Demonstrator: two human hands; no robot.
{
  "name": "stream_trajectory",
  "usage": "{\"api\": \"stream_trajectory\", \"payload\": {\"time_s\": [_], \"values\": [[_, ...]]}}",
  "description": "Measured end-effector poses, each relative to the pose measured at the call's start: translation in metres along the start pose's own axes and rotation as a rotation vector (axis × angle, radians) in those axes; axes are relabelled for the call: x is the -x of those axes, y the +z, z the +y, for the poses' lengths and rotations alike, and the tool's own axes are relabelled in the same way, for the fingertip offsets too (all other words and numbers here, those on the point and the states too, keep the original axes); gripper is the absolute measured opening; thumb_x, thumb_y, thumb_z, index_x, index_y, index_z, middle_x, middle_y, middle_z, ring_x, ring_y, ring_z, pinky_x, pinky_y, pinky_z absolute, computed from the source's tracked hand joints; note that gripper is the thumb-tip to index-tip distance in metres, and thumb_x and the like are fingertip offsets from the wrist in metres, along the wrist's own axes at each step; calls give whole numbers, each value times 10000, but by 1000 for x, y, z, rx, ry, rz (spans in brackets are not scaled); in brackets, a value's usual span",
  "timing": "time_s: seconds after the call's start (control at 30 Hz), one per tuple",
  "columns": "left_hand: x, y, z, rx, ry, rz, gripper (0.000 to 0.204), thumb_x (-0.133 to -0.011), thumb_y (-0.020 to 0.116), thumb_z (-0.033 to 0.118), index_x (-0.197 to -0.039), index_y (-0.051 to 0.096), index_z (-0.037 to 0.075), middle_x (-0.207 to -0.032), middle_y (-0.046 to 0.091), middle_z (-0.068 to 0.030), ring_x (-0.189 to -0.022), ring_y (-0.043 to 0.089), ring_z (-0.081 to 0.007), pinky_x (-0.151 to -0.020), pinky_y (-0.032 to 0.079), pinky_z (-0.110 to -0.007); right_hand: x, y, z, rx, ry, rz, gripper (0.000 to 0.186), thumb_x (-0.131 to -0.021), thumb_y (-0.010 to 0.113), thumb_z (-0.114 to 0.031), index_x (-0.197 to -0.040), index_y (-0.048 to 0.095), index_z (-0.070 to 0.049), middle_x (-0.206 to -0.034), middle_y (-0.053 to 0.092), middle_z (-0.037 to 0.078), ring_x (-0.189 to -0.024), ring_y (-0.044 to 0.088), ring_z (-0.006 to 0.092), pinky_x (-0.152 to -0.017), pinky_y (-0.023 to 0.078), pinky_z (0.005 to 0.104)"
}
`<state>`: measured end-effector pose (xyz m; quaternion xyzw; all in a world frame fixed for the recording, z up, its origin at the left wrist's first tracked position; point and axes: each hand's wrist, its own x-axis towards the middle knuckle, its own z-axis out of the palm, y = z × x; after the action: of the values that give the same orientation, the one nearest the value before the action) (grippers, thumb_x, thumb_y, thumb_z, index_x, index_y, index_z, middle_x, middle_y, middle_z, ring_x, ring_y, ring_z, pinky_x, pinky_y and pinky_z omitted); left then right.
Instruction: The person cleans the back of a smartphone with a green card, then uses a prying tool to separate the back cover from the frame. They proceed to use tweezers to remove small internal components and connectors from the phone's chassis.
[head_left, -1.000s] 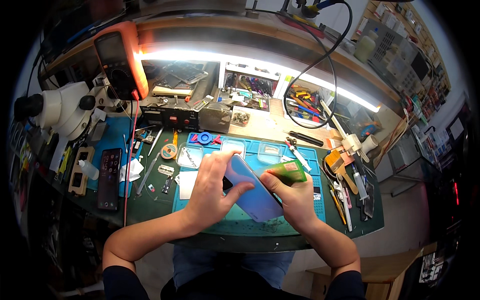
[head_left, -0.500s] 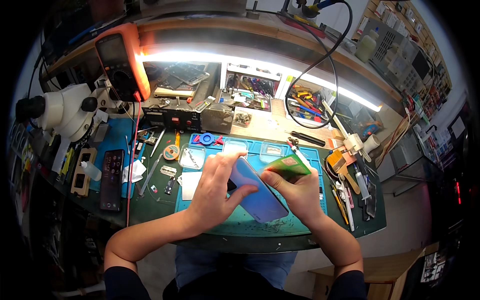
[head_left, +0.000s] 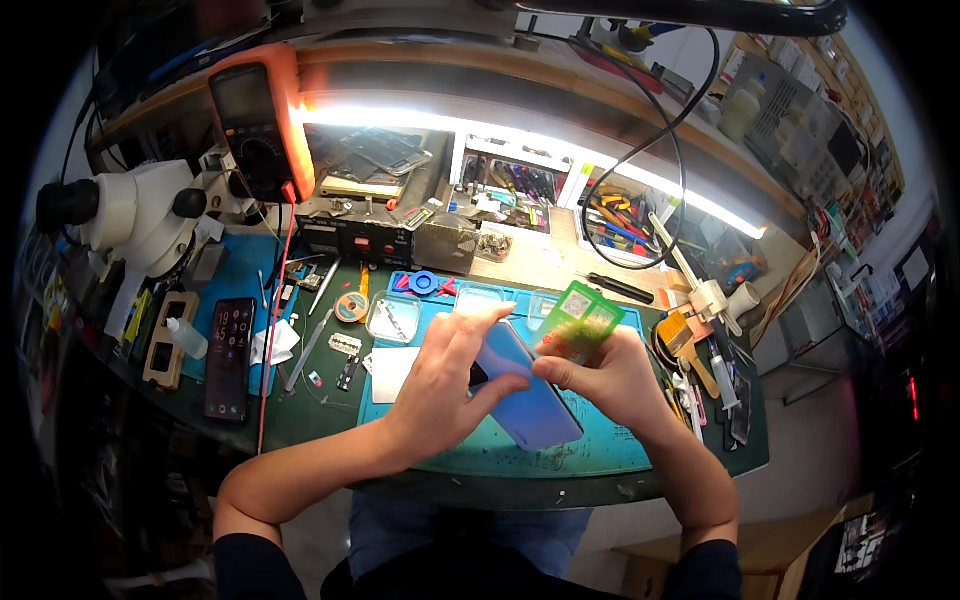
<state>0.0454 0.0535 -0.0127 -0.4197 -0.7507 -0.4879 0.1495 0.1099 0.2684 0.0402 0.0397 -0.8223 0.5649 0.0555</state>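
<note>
My left hand [head_left: 445, 378] grips a blue smartphone [head_left: 537, 410] by its upper left side, thumb across its back and fingers around the far edge. The phone is tilted above the work mat, its shiny back facing me. In my right hand [head_left: 607, 380] a thin green card [head_left: 580, 318] with a pale square print is pinched between thumb and fingers. The card's lower edge lies close to the phone's right edge; whether it touches the seam I cannot tell. A blue silicone mat [head_left: 600, 455] lies beneath both hands.
Left of the mat lies a dark phone [head_left: 230, 360] with a lit screen, beside a red cable and a dropper bottle [head_left: 187, 338]. A white microscope [head_left: 140, 220] and an orange multimeter [head_left: 262, 125] stand behind. Small clear boxes [head_left: 394, 318] line the mat's far side; brushes and a syringe [head_left: 722, 378] lie right.
The green card has tipped upward, showing more of its printed face, as my right hand turned. My left hand still holds the phone. The whole view has shifted slightly.
</note>
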Motion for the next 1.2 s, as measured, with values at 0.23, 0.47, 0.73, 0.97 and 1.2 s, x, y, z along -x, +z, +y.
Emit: {"api": "stream_trajectory", "payload": {"time_s": [0.23, 0.47, 0.73, 0.97, 1.2], "values": [[0, 0, 4, -14, 32, -8, 695, -861, 827, 199, -1443, 489, 27, -1177, 598, -179, -1017, 547, -363, -894, 477, -452, -4, -4, -19, 247, -80, -24, 242, -881, 853, -214, -931, 772, 9, -802, 754, 45, -743, 678, 82, -707, 553, 271], [-1, 1, 6, -55, 57, 14, 685, -851, 828, 197, -1421, 494, 17, -1177, 596, -190, -1005, 551, -386, -882, 491, -467, -15, -10, -29, 363, -40, -96, 233, -881, 810, -226, -964, 792, -9, -760, 749, 109, -695, 705, 120, -655, 538, 297], [-3, 3, 10, -79, 112, 52, 684, -826, 863, 197, -1379, 509, 5, -1077, 565, -155, -939, 533, -329, -832, 464, -432, -19, -12, -43, 340, -34, -142, 218, -873, 793, -209, -948, 787, -4, -743, 736, 107, -639, 646, 133, -627, 514, 341], [-2, 2, 8, -66, 41, 24, 668, -838, 855, 191, -1372, 506, -10, -1098, 570, -172, -979, 556, -345, -857, 483, -442, -39, -17, -61, 454, 59, -335, 251, -887, 777, -235, -877, 732, 12, -683, 673, 66, -628, 605, 114, -605, 479, 320], [-2, -15, -22, 502, -367, -110, 459, -962, 723, 102, -1371, 541, -3, -1142, 650, -110, -1059, 633, -165, -913, 537, -326, -53, -55, -45, 271, 84, -200, 301, -984, 731, -256, -1109, 714, 17, -878, 741, 38, -795, 679, 76, -714, 548, 248]]}}
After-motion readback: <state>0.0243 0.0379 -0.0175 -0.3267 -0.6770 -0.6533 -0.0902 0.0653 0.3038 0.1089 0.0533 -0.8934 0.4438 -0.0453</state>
